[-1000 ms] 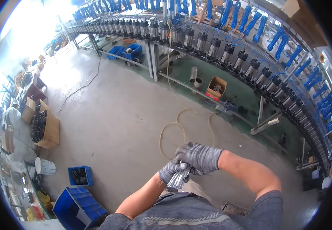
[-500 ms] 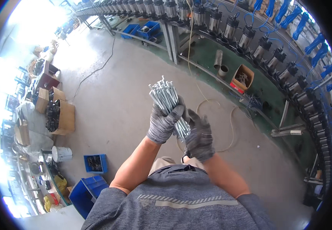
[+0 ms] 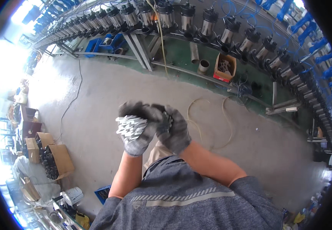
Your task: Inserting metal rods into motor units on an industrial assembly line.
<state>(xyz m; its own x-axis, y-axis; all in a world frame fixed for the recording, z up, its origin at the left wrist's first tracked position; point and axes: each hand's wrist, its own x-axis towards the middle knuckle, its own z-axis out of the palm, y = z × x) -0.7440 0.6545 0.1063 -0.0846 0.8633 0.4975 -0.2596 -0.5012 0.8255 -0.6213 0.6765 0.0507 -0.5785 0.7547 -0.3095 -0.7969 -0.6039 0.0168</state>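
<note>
A thick bundle of long silver bolts lies sideways in front of my body, its bright ends pointing left and smeared by motion. My left hand, in a grey knit glove, is wrapped around the bundle. At the bundle's right end, my right hand, in a darker grey glove, cups it with curled fingers. The gloves touch or nearly touch, hiding the middle of the bolts. Between them only dim metal ends show.
A long rack carries a row of steel motor cylinders across the far side. Beneath stand a cardboard box and a short pipe. A hose loops on the floor. Open cartons and a white bucket are left.
The bundle has turned from upright to sideways and moved left. My right hand has closed in around its right end. The view has shifted, so the rack appears further left.
</note>
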